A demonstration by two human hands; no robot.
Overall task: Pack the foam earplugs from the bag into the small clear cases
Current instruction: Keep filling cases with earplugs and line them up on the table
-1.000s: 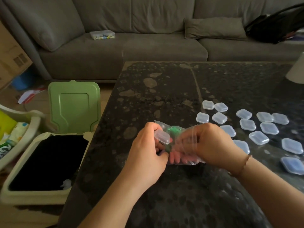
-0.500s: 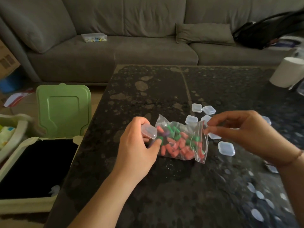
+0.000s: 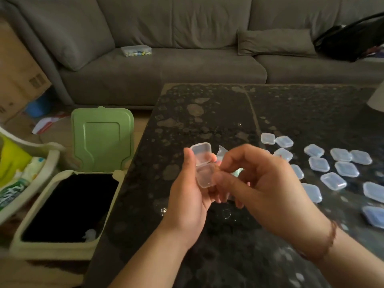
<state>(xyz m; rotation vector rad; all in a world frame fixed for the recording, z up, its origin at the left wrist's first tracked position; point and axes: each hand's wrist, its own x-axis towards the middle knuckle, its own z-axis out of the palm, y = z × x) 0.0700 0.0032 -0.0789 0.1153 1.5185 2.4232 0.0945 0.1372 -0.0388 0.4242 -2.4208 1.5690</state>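
Between the two hands, above the dark stone table (image 3: 207, 113), sits one small clear case (image 3: 204, 166), its lid swung up and away from the person, hinge across the middle, long axis running near to far. The left hand (image 3: 191, 192) grips the case from its left side, cupping it. The right hand (image 3: 255, 181) comes in from the right with fingers curled at the case's open half; whether it pinches an earplug I cannot tell, since the fingers hide it. The bag (image 3: 223, 152) peeks out just behind both hands. Spare closed cases (image 3: 340, 169) lie scattered right of the right hand. To do this well, keep the tray level and press the plug fully below the rim before shutting the lid.
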